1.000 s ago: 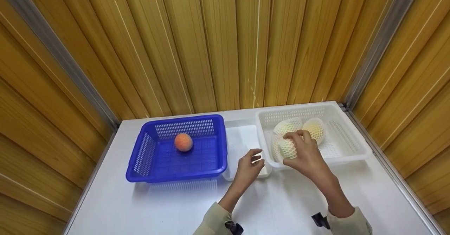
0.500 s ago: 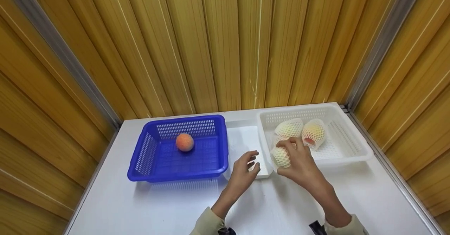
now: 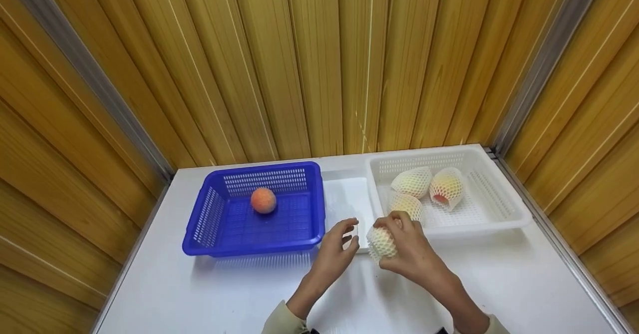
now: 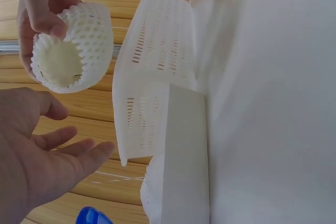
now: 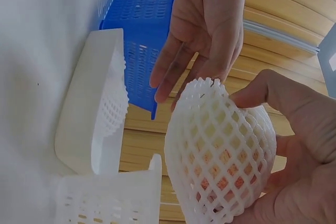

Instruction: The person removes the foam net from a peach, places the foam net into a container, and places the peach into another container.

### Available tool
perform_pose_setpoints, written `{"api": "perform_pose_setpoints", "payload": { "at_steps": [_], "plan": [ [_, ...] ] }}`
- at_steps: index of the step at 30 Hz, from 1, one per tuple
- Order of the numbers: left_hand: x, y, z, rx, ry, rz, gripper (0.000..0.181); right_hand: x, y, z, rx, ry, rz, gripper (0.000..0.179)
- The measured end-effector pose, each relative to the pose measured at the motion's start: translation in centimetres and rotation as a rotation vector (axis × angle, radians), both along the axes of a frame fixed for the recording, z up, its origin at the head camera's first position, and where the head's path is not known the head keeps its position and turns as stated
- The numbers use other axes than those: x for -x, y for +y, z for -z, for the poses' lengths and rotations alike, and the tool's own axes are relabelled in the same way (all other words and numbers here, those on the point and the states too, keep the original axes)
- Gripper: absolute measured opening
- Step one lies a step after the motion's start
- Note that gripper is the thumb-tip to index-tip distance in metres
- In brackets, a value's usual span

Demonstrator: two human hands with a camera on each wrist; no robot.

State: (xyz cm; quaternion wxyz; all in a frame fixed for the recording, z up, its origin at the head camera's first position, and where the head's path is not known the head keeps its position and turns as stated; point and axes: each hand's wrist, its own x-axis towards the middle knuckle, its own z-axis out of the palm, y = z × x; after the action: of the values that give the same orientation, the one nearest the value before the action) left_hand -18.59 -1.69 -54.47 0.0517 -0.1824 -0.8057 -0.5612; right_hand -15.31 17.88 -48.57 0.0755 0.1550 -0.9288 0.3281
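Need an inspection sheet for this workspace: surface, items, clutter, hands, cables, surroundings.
Surface: white tabletop.
Items: blue plastic basket, one round orange-red fruit inside; white plastic basket, three fruits in white foam nets inside; white rectangular tray between the baskets.
Clutter: loose white foam net in the tray.
Hands: right hand grips another net-wrapped fruit, off the table; left hand beside it, holding nothing.
Cables: nothing seen.
Surroundings: yellow-brown wood-grain walls, grey metal corner posts.

Left hand (image 3: 333, 252) loosely bent, right hand (image 3: 411, 249) gripping
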Motion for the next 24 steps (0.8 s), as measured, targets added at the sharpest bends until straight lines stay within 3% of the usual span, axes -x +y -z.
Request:
{"api": "perform_pose_setpoints", "payload": {
  "at_steps": [10,20,24],
  "plan": [
    [-1.2,-1.8,0.4,0.122,0.064,-0.020,0.036,-0.6,-1.7,2.5,-0.039,-0.032,-0.123,0.066],
    [-2.2,-3.8,0.2,0.177,0.080,-0.048,0.035,-0.6,-3.2,4.7,-0.069,-0.087,-0.247,0.062],
    [-2.5,-4.2,0.1,0.185,0.088,-0.052,0.035,-0.2,-3.7,5.4,-0.078,-0.085,-0.257,0.062]
  ]
}}
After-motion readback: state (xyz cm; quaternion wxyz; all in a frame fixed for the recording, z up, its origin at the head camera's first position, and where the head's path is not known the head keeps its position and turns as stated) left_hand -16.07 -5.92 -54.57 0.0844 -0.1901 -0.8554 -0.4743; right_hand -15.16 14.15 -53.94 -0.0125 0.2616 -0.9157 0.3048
